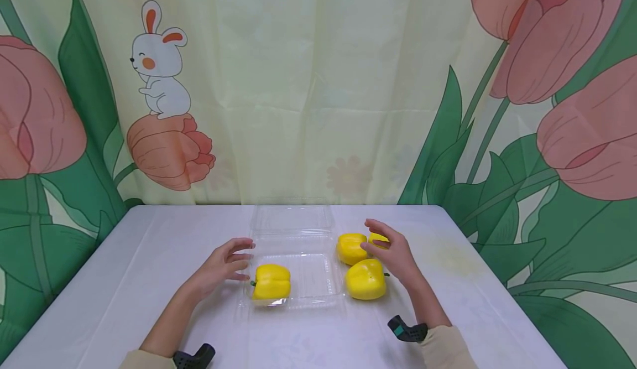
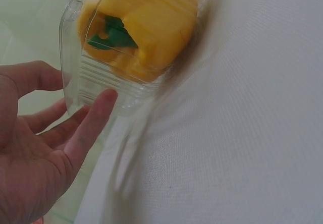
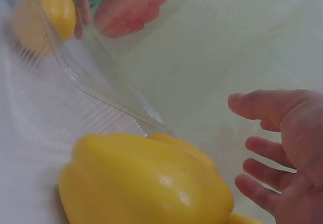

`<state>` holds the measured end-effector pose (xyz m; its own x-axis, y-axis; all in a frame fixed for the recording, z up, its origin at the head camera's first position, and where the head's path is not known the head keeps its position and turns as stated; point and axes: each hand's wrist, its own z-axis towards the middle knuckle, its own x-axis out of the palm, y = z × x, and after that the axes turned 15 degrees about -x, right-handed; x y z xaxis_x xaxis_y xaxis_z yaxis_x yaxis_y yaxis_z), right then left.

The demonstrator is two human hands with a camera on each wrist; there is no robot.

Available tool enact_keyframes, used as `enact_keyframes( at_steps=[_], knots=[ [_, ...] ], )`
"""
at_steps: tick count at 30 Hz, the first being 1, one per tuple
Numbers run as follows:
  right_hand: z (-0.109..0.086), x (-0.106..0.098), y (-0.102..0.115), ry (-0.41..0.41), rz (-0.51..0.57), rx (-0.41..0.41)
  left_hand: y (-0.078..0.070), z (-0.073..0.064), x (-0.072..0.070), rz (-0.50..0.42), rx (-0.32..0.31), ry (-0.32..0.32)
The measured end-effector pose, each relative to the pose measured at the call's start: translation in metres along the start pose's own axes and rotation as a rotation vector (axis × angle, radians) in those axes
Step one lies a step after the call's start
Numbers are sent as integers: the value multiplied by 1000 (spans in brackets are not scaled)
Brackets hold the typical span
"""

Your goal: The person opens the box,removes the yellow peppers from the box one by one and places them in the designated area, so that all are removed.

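A clear plastic clamshell box (image 1: pixel 316 272) lies opened on the table, its lid (image 1: pixel 291 221) spread toward the back. One yellow bell pepper (image 1: pixel 271 281) sits in its left part, the green stem turned left. My left hand (image 1: pixel 219 268) is at the box's left wall, fingers loosely bent and apart; in the left wrist view the fingertips (image 2: pixel 107 99) reach the wall. To the right of the box lie three more yellow bell peppers: a front one (image 1: pixel 365 279), one behind it (image 1: pixel 351 248), and a third (image 1: pixel 379 238) partly hidden by my right hand (image 1: pixel 395 254). That hand hovers over them, fingers spread, holding nothing.
A white cloth covers the table (image 1: pixel 468 313). Behind its back edge hangs a curtain (image 1: pixel 318 92) printed with tulips and a rabbit. Black camera straps (image 1: pixel 408 330) sit at both wrists.
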<state>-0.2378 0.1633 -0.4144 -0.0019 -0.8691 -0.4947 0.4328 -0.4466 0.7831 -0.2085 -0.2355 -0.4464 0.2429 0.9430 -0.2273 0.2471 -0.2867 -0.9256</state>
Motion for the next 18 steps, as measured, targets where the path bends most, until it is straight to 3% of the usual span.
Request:
enact_keyframes(
  at_steps=[18],
  knots=[
    [2, 11, 9, 79, 24, -63, 1, 2, 0, -2, -5, -1]
  ],
)
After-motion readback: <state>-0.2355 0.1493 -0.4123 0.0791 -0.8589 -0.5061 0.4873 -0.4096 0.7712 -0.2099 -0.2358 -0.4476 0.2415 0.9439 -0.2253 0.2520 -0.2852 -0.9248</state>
